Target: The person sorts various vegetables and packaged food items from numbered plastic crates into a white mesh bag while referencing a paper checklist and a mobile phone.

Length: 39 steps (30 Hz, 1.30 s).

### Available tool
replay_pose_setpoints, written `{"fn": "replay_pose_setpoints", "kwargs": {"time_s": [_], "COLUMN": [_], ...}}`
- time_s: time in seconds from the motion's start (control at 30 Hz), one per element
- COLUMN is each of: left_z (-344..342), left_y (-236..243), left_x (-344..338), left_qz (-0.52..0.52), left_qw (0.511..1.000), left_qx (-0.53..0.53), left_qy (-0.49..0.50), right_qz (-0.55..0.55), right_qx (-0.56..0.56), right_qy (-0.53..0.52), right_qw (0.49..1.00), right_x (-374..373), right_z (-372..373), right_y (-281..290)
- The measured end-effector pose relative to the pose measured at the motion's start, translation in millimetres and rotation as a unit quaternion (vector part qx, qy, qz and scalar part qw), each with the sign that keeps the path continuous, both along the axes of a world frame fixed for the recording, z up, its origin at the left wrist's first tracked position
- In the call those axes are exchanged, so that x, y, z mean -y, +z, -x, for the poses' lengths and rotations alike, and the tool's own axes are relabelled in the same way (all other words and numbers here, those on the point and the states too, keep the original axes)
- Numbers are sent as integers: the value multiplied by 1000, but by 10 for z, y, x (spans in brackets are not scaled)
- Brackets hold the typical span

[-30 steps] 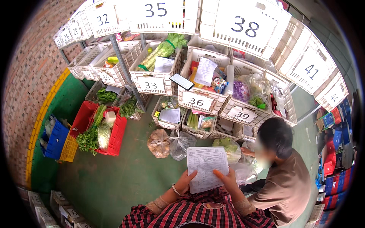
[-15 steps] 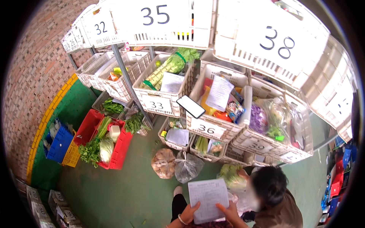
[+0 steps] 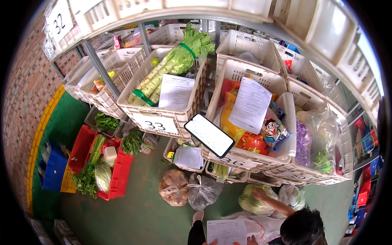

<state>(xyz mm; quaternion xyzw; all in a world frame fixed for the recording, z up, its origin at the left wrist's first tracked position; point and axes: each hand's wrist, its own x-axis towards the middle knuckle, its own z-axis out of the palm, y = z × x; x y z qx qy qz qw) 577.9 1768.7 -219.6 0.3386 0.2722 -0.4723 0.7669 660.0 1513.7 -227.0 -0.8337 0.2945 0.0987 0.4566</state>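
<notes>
At the lower edge, my left hand (image 3: 211, 242) and my right hand (image 3: 250, 241) grip a printed paper sheet (image 3: 227, 232) by its near edge, one hand at each side. Only fingers and thumbs show; the frame cuts off the rest. A plastic-bagged cabbage (image 3: 258, 199) lies beyond the sheet to the right, with another person's hand (image 3: 259, 193) on it. Two knotted bags, one brownish (image 3: 173, 188) and one grey (image 3: 204, 191), stand on the floor ahead of my foot. A phone (image 3: 209, 135) with a lit screen shows before the crates; its support cannot be made out.
White crates fill the rack ahead: one with celtuce-like stalks (image 3: 173, 69), one with snack packets (image 3: 249, 141), one with bagged vegetables (image 3: 322, 134). Red crates (image 3: 122, 171) with greens and a blue crate (image 3: 55, 167) stand left. A crouching person (image 3: 302, 226) is close at right.
My view has shifted: the crates and phone look larger, and my hands with the sheet sit lower in the picture. The other person's arm now stretches out over the bagged cabbage.
</notes>
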Motion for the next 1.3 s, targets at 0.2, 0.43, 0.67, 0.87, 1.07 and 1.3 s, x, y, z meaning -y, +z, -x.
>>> {"fn": "replay_pose_setpoints", "kwargs": {"time_s": [0.2, 0.43, 0.67, 0.87, 1.07, 1.3], "left_z": [-163, -272, -374, -400, -438, -668], "left_y": [-32, 367, 1109, 1669, 1917, 2206], "left_x": [-21, 109, 208, 163, 140, 148], "left_qz": [-25, -31, -6, 77, 141, 222], "left_qw": [1000, 999, 993, 985, 979, 963], "left_qx": [-17, 35, 113, 141, 136, 144], "left_qy": [-6, 14, 33, 60, 55, 50], "right_qz": [-14, -98, -247, -232, -239, -211], "right_qx": [5, -86, 60, 130, 176, 240], "right_qy": [18, -29, -141, -101, -82, -102], "right_qw": [1000, 991, 957, 959, 951, 942], "right_x": [34, -453, -451, -505, -528, -462], "right_z": [-345, 1120, 1067, 1062, 1142, 1212], "right_y": [-58, 636, 1569, 2158, 2529, 2654]}}
